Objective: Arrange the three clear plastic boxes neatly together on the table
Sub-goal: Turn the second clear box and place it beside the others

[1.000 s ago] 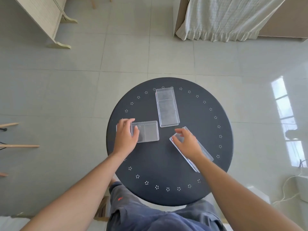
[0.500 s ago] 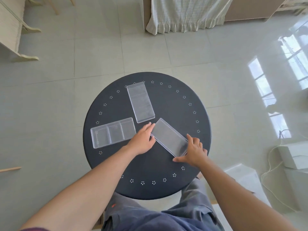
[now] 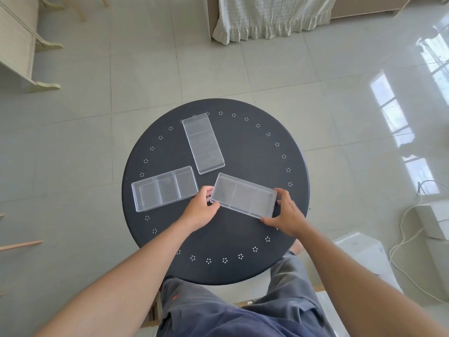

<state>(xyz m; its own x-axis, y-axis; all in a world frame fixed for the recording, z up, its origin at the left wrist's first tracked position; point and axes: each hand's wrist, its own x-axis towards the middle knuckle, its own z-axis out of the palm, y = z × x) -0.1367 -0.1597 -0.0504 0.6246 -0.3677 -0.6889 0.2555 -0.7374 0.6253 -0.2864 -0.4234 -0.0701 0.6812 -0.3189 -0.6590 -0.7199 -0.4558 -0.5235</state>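
Observation:
Three clear plastic boxes lie on a round black table (image 3: 255,152). The far box (image 3: 202,143) points away from me near the table's middle. The left box (image 3: 164,188), split into three compartments, lies crosswise at the left. The right box (image 3: 243,195) sits tilted in front of the far one, held at both ends. My left hand (image 3: 200,211) grips its near-left corner. My right hand (image 3: 286,215) grips its right end. I cannot tell whether this box rests on the table or is slightly raised.
The table stands on a tiled floor, with my knees under its near edge. A white box (image 3: 435,218) with a cable lies on the floor at the right. A curtained bed (image 3: 272,15) is at the back, wooden furniture (image 3: 19,40) at the far left.
My left hand left the left box and came to the right box. Held at both ends, the right box has turned closer to crosswise. The view has shifted.

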